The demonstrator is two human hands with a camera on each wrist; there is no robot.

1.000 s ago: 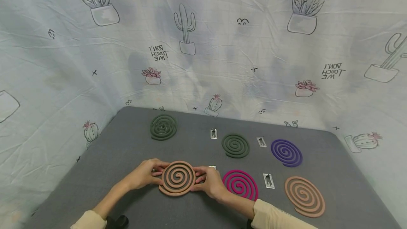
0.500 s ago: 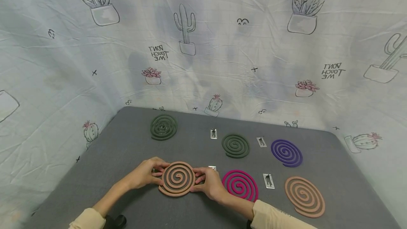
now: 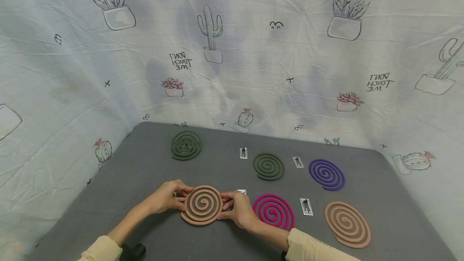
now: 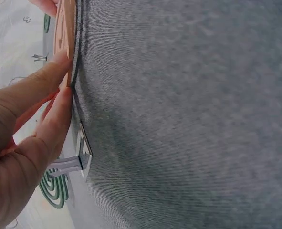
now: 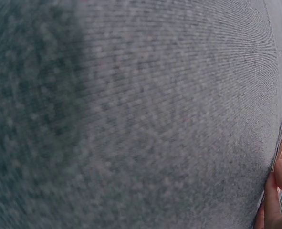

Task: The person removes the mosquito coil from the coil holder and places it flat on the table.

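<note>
A tan mosquito coil [image 3: 204, 205] lies flat between my hands near the front of the table, with dark bands showing between its rings. My left hand [image 3: 167, 197] pinches its left edge between thumb and fingers. On the opposite edge my right hand [image 3: 239, 209] does the same. In the left wrist view the coil's rim [image 4: 70, 28] is seen edge-on, low over the cloth, with the left fingers [image 4: 57, 112] on it. A bent metal coil stand [image 4: 81, 155] is close to that hand. The right wrist view catches only part of the right hand [image 5: 280, 191] at its edge.
Right of my hands lie a magenta coil [image 3: 274, 212], another tan coil [image 3: 347, 224], a purple coil [image 3: 326, 175] and a green coil [image 3: 268, 166]. A darker green coil [image 3: 186, 145] lies far left. Several metal stands [image 3: 306, 206] sit among them. Printed curtains surround the grey table [image 3: 217, 164].
</note>
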